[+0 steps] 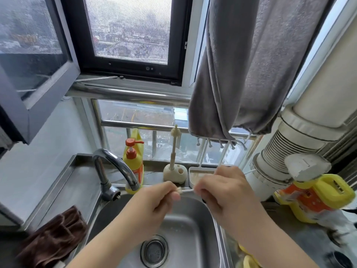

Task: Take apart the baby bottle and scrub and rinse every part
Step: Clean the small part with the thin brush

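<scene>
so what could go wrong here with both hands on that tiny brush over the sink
1. The small brush is only pinched between the left hand and the right hand; if it slips it could fall toward the open drain of the sink.
2. The faucet spout sits close to the left hand, so a quick scrubbing stroke might knock knuckles against it.
</scene>
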`<action>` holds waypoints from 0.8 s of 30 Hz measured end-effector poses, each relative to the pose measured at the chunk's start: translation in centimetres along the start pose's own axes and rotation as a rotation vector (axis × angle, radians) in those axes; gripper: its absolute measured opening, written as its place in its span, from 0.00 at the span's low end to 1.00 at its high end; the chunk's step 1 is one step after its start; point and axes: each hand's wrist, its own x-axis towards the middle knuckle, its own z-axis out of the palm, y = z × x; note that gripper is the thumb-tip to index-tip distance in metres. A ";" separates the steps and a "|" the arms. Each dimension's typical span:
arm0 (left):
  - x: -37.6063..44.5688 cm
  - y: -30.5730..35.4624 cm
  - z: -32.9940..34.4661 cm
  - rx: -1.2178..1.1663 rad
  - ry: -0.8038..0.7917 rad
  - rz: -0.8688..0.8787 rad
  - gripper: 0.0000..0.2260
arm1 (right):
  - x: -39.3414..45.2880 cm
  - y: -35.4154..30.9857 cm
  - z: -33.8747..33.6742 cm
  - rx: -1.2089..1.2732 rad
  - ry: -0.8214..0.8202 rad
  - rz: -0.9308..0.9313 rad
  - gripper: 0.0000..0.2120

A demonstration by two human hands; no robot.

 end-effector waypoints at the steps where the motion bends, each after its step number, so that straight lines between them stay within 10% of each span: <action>1: -0.1 0.0 0.0 0.010 -0.009 0.001 0.10 | -0.1 -0.1 0.0 -0.007 -0.004 -0.020 0.06; 24: -0.8 2.0 -0.2 0.237 -0.127 -0.041 0.03 | -1.9 -1.0 -0.6 0.010 -0.010 0.130 0.06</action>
